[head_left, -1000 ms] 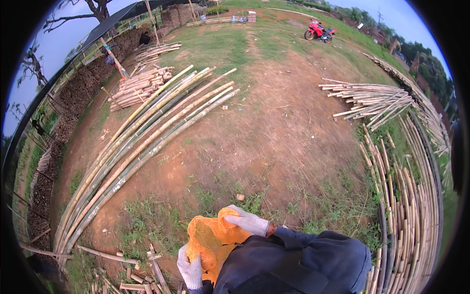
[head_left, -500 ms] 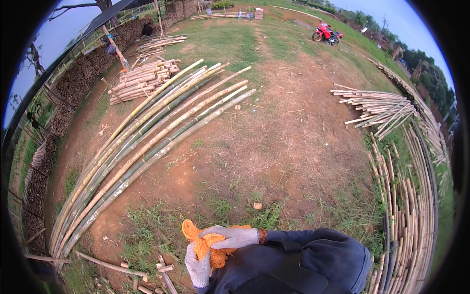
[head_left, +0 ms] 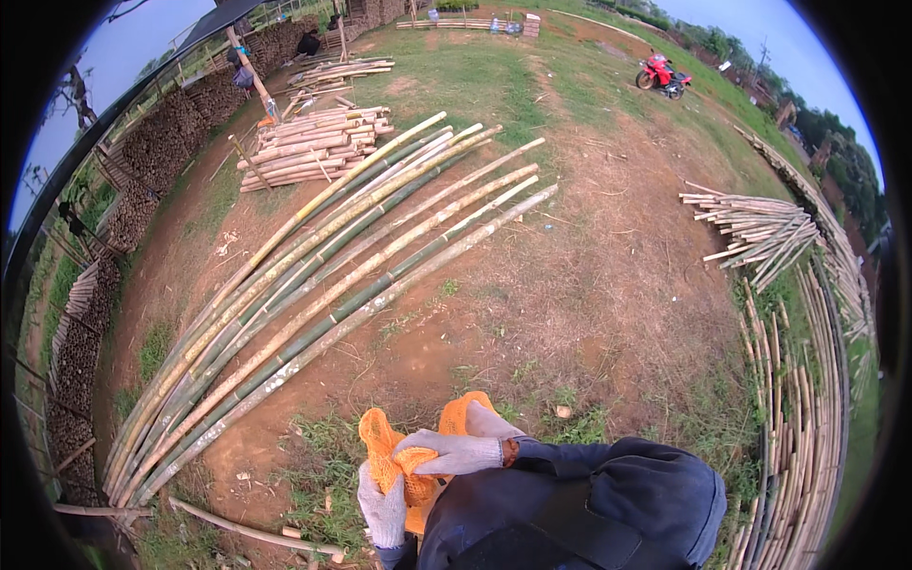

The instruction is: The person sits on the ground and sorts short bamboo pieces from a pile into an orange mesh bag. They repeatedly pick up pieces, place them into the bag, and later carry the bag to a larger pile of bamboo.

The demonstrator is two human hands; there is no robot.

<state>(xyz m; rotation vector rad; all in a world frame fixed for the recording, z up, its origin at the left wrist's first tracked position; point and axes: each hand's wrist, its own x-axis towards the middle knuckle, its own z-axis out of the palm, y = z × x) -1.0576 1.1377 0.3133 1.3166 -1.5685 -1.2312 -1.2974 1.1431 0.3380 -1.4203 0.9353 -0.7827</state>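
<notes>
Outdoor yard. Surface: reddish-brown bare earth (head_left: pixel 617 256) with patches of green grass, greener toward the top of the frame. Upper left: dark sheet canopy (head_left: pixel 171 52) along a tall wall of tightly stacked brown pieces (head_left: pixel 157 142); in front of it, a stack of short, pale cut bamboo lengths (head_left: pixel 309 152). Long green and yellow bamboo poles (head_left: pixel 366 255) sweep from lower left to upper centre. Upper right: red motorcycle (head_left: pixel 662 76), parked; below it, a fanned heap of pale poles (head_left: pixel 755 228). Long tan poles (head_left: pixel 803 427) line the right edge.

Lower centre: bright orange mesh netting (head_left: pixel 383 448), bunched, between the two hands. Left hand (head_left: pixel 382 508), in a whitish knit glove, grips it from below left. Right hand (head_left: pixel 454 454), similarly gloved, reaches across with fingers closed on a fold. Another orange piece (head_left: pixel 456 415) shows just above the right hand; cannot tell whether it joins the netting.
</notes>
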